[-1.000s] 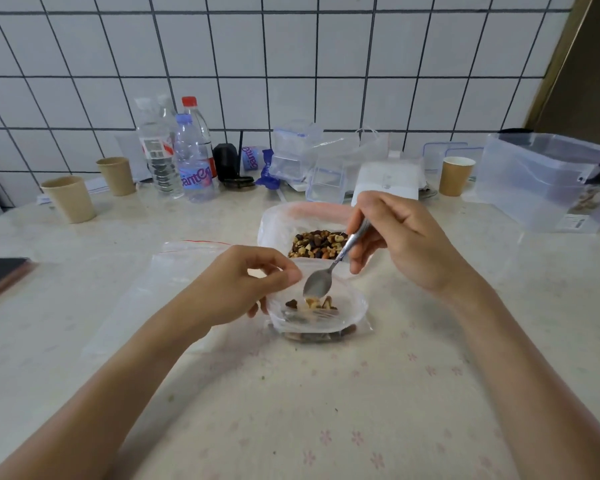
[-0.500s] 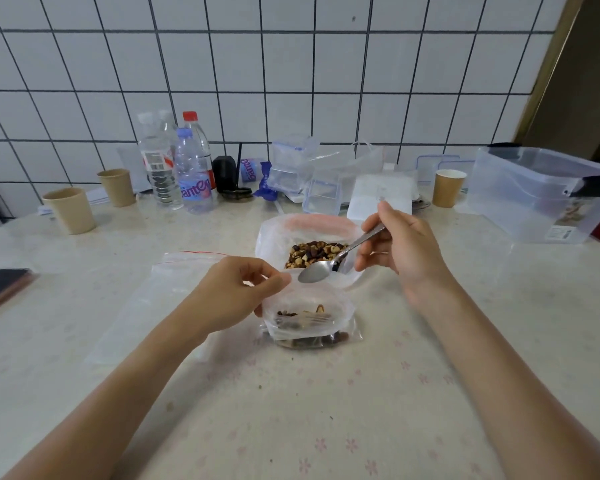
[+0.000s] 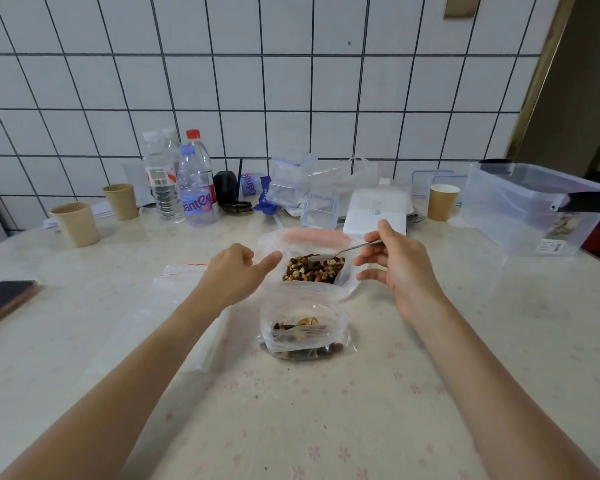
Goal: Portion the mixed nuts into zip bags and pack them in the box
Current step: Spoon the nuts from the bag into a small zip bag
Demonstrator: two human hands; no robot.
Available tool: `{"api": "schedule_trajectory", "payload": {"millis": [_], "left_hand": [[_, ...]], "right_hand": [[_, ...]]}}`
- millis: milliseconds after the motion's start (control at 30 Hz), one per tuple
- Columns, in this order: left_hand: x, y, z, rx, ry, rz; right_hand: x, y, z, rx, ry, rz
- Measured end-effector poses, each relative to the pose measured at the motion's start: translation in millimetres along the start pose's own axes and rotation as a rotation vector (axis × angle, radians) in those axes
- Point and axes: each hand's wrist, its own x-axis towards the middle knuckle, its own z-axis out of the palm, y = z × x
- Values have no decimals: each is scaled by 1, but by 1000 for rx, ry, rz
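Observation:
A large clear bag of mixed nuts (image 3: 314, 268) lies open at the table's middle. My right hand (image 3: 402, 268) pinches the handle of a metal spoon (image 3: 343, 251), and the spoon's bowl rests on the nuts. My left hand (image 3: 238, 271) is just left of that bag, fingers loosely curled, thumb stretched out to the bag's left rim; I see nothing gripped in it. A small zip bag (image 3: 303, 327) stands open in front, nearer to me, with a few nuts at its bottom and neither hand on it. The clear plastic box (image 3: 534, 209) stands at the far right.
Empty zip bags (image 3: 174, 292) lie flat under my left forearm. A phone (image 3: 4, 301) sits at the left edge. Paper cups (image 3: 75, 223), water bottles (image 3: 193, 188), small clear containers (image 3: 291, 181) and another cup (image 3: 442, 202) line the tiled wall.
My left hand let go of the small bag's rim and moved up to the large bag. My right hand carried the spoon from the small bag back into the nuts.

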Motion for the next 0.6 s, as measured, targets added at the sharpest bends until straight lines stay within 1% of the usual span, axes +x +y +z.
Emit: {"api": "schedule_trajectory", "payload": {"millis": [67,133,267,433,533,600], "left_hand": [[6,3,9,-38,-74,-38],[9,1,17,-110,-111,-67],[10,-13,26,-128,-58,-24],[10,-20,31,-121,-33,63],[7,-22,32,-127,-20,103],[6,-22,32,-133,-15,113]], "right_hand": [[-2,-2,1,-8,-6,-25],[-4,-2,1,-21,-27,-56],[-8,0,3,-111,-98,-170],[-11,8,10,-443,-103,-340],[-13,12,13,-525,-113,-378],[-14,16,14,-548,-121,-359]]}}
